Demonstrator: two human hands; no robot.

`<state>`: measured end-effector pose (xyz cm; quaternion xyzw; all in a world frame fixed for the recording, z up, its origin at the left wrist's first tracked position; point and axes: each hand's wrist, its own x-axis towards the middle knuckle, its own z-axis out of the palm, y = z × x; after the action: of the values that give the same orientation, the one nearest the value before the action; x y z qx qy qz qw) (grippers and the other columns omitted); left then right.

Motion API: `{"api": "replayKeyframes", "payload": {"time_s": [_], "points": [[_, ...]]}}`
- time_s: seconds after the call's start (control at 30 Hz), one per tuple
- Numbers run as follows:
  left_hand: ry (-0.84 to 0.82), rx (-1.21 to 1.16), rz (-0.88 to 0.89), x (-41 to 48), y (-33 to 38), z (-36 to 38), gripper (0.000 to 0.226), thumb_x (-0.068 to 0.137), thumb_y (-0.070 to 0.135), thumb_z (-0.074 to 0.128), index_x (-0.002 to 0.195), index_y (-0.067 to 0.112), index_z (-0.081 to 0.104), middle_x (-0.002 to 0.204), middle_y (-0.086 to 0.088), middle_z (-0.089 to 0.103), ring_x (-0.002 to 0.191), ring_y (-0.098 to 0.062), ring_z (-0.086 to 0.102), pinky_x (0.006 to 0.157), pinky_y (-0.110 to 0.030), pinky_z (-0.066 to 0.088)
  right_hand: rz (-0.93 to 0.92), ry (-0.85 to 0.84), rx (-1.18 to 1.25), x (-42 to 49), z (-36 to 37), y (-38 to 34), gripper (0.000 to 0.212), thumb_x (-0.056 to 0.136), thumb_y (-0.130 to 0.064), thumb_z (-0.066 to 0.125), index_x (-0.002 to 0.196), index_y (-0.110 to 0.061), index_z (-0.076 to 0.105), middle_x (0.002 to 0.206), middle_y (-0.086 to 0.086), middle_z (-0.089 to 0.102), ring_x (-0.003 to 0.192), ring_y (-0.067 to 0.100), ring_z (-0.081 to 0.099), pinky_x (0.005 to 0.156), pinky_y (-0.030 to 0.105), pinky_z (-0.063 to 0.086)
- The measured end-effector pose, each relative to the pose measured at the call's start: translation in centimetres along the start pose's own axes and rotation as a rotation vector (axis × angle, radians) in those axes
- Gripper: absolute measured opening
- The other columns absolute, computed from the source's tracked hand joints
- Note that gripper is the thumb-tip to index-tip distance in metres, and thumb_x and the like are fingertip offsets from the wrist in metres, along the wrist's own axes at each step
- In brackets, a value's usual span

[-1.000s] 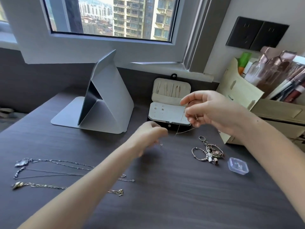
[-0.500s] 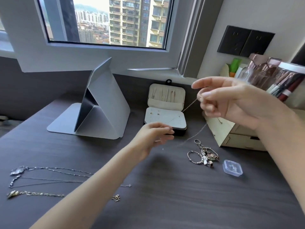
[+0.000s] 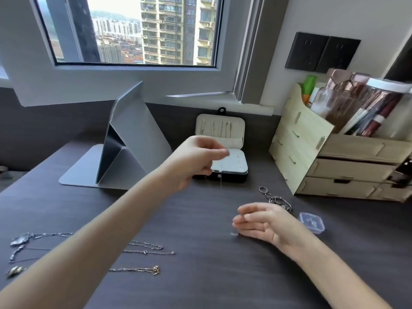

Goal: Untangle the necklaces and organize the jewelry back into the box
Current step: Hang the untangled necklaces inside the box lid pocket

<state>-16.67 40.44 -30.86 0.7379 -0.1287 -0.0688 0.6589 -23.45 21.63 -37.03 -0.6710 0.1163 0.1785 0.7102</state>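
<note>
Necklace chain (image 3: pixel 221 178), very thin, hung from left hand (image 3: pixel 196 160), pinched between thumb and fingertips, dangling in front of open jewelry box (image 3: pixel 229 163). Box sat at desk (image 3: pixel 200 275) rear, more chains in its lid. Right hand (image 3: pixel 260 221) was low over desk, palm up, fingers loosely curled, holding nothing visible. Three straightened necklaces (image 3: pixel 142 252) lay well left of it; ring cluster (image 3: pixel 278 200) and small clear case (image 3: pixel 311 221) just beside it.
</note>
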Motion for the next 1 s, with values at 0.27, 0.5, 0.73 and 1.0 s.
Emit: {"api": "replayKeyframes", "payload": {"time_s": [0.27, 0.5, 0.73, 1.0], "points": [[-0.300, 0.493, 0.040, 0.0, 5.3, 1.8, 0.028, 0.065, 0.008, 0.063, 0.092, 0.011, 0.063, 0.059, 0.005, 0.053, 0.052, -0.011, 0.045, 0.050, -0.020, 0.036, -0.391, -0.107, -0.273, -0.1, 2.1, -5.7, 0.035, 0.078, 0.008, 0.063, 0.109, -0.009, 0.065, 0.103, 0.000, 0.071, 0.101, 0.010, 0.064, 0.088, 0.019, 0.047], [-0.172, 0.779, 0.239, 1.1, 7.9, 2.0, 0.027, 0.091, 0.043, 0.050, 0.096, 0.018, 0.058, 0.077, -0.005, 0.069, 0.064, -0.020, 0.061, 0.059, -0.029, 0.051, -0.362, -0.173, -0.379, 0.4, 2.9, -10.2, 0.009, 0.085, -0.007, 0.064, 0.090, 0.000, 0.062, 0.053, 0.000, 0.046, 0.046, 0.013, 0.047, 0.058, 0.029, 0.048], [-0.016, 0.552, 0.375, 3.3, 9.2, -0.4, 0.039, 0.095, 0.050, 0.037, 0.109, 0.019, 0.055, 0.094, -0.001, 0.065, 0.085, -0.016, 0.066, 0.078, -0.036, 0.056, -0.482, -0.132, -0.471, 1.2, 2.6, -15.3, 0.019, 0.089, -0.018, 0.063, 0.076, -0.003, 0.062, 0.045, -0.002, 0.042, 0.043, 0.013, 0.041, 0.051, 0.027, 0.047], [0.139, 0.934, 0.376, 11.5, 0.3, -0.8, 0.029, 0.088, 0.005, 0.046, 0.111, 0.014, 0.062, 0.107, -0.001, 0.063, 0.100, -0.020, 0.056, 0.083, -0.027, 0.043, -0.626, 0.067, -0.488, 4.6, 0.4, -21.7, 0.019, 0.091, -0.019, 0.061, 0.077, -0.006, 0.062, 0.049, 0.000, 0.053, 0.046, 0.012, 0.052, 0.055, 0.028, 0.055]]}}
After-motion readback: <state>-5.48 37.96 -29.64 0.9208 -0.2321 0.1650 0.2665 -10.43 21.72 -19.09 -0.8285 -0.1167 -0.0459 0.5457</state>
